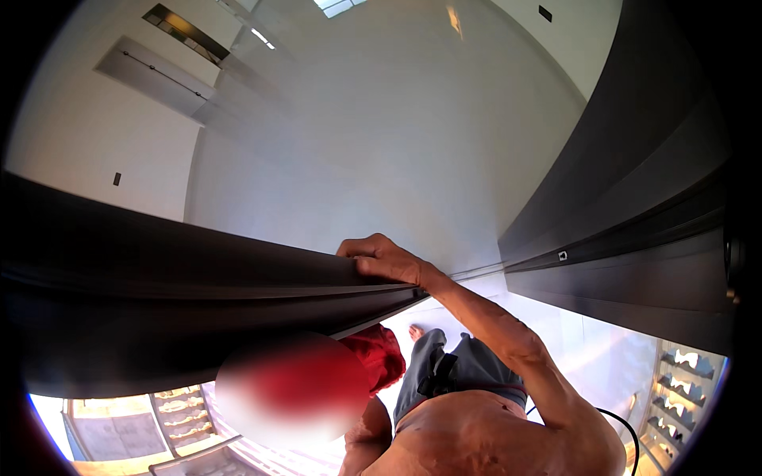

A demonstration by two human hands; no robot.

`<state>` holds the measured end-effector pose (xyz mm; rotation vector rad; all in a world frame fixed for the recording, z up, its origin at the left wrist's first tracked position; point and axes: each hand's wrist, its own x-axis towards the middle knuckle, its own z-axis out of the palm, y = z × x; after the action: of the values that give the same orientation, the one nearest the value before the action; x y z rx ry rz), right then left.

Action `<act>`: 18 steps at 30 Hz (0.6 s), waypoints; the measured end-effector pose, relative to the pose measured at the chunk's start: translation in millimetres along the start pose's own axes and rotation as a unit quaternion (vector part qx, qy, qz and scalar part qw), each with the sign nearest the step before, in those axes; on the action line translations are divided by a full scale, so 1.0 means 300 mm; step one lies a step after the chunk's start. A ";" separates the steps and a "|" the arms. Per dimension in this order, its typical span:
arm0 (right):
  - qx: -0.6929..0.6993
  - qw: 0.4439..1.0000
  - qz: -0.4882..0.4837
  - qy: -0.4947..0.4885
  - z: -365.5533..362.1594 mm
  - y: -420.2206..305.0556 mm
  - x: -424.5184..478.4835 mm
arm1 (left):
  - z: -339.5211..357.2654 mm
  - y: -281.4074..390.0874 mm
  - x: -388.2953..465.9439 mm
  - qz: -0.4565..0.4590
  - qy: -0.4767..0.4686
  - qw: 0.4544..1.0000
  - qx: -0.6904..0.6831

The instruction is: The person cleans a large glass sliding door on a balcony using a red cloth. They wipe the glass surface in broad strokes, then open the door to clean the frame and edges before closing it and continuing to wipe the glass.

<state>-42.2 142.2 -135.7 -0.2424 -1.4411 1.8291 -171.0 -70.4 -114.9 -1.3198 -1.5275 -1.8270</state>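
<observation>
My right hand (387, 259) reaches across from the right and grips the edge of a dark door panel or frame post (238, 262), thumb and fingers bent over its near-side edge. My left hand is out of view, and only part of an arm shows low at the left of my torso. On the right stands another dark upright frame (607, 250) with a small pale fitting (563, 256) in its groove. A floor track (476, 272) runs between the two dark uprights.
A person in red clothing (375, 357), the head blurred out, is close at my left, below the dark panel. Beyond the opening lies a grey floor (357, 137) with pale walls (119, 125). Shelf-like racks (678, 392) stand behind at the lower right. A black cable (631, 428) curves beside my shoulder.
</observation>
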 end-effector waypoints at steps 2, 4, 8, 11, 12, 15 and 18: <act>0.010 1.000 0.003 -0.009 0.019 -0.018 0.013 | -0.003 0.022 -0.021 -0.024 -0.015 1.000 -0.012; 0.014 1.000 0.002 -0.006 0.025 -0.050 0.015 | 0.033 0.039 -0.016 -0.056 -0.040 0.997 -0.042; 0.014 1.000 0.002 -0.021 0.023 0.034 0.041 | 0.097 0.074 -0.024 -0.132 -0.082 0.982 -0.108; 0.013 0.999 0.022 -0.020 0.039 0.019 0.055 | 0.171 0.081 0.021 -0.191 -0.107 0.962 -0.164; 0.025 0.999 0.038 -0.020 0.048 -0.003 0.065 | 0.190 0.075 0.031 -0.208 -0.115 0.955 -0.180; 0.006 1.000 0.005 -0.005 0.065 0.031 0.087 | 0.238 0.064 0.071 -0.245 -0.122 0.941 -0.198; 0.027 1.000 0.004 0.010 0.084 0.051 0.096 | 0.231 0.043 0.110 -0.263 -0.110 0.940 -0.188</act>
<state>-83.3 142.0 -131.9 -0.2396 -1.3758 1.8640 -148.8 -2.7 -83.7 -1.4134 -1.8485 -2.4731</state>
